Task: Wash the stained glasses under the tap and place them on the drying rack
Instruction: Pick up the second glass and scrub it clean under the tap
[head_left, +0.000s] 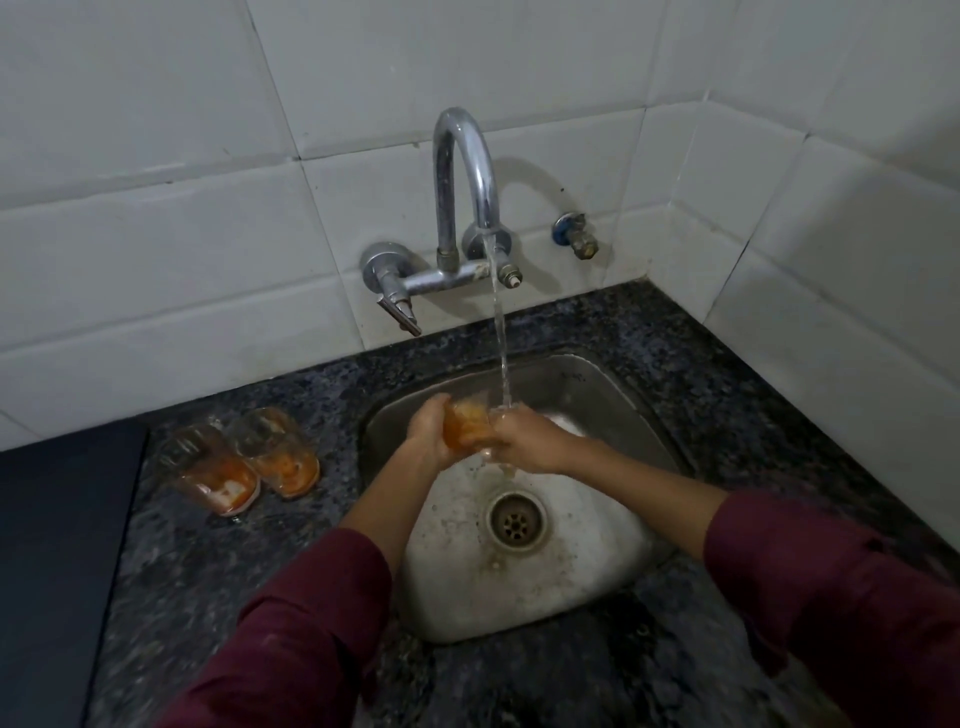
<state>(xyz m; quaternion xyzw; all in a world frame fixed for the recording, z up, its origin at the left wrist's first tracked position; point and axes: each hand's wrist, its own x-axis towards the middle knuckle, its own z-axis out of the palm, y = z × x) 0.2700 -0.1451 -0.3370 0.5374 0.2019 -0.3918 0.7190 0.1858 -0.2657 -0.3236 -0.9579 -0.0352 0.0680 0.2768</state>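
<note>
Early going, I judge: the left hand (428, 434) and right hand (524, 441) both clasp one orange-stained glass (464, 423) under the tap (465, 171) stream over the sink (613, 395); two stained glasses (239, 460) wait at its 9 o'clock; no drying rack shows.

Three stained glasses in all: one (464, 427) held over the sink, and two standing side by side on the surface at nine o'clock from the sink, one (215, 470) nearer the dark panel, the other (278, 452) beside it. Two hands, left (428, 428) and right (524, 441). One tap (465, 171), one sink (587, 384), one drain (515, 521), one wall valve (576, 236).
</note>
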